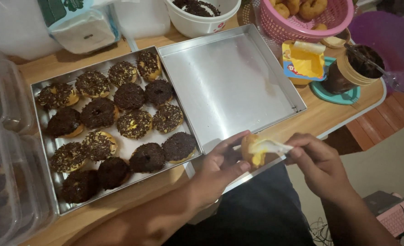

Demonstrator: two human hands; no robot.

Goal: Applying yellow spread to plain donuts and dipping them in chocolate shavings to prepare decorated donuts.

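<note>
My left hand point(220, 166) holds a plain doughnut point(252, 152) over the near edge of an empty metal tray point(231, 86). My right hand point(316, 161) grips a pale plastic spreader point(270, 146) and presses yellow cream onto the doughnut's top. Left of the empty tray stands a second metal tray point(44, 136) filled with several doughnuts point(133, 123) coated in chocolate and sprinkles.
On the wooden table point(329, 114) lie a yellow spread packet point(302, 61), a jar of dark chocolate spread point(354, 68) on a teal lid, a pink basket point(311, 18) of plain doughnuts and a white bowl point(202, 13) of sprinkles. Clear plastic containers point(6, 173) stand at left.
</note>
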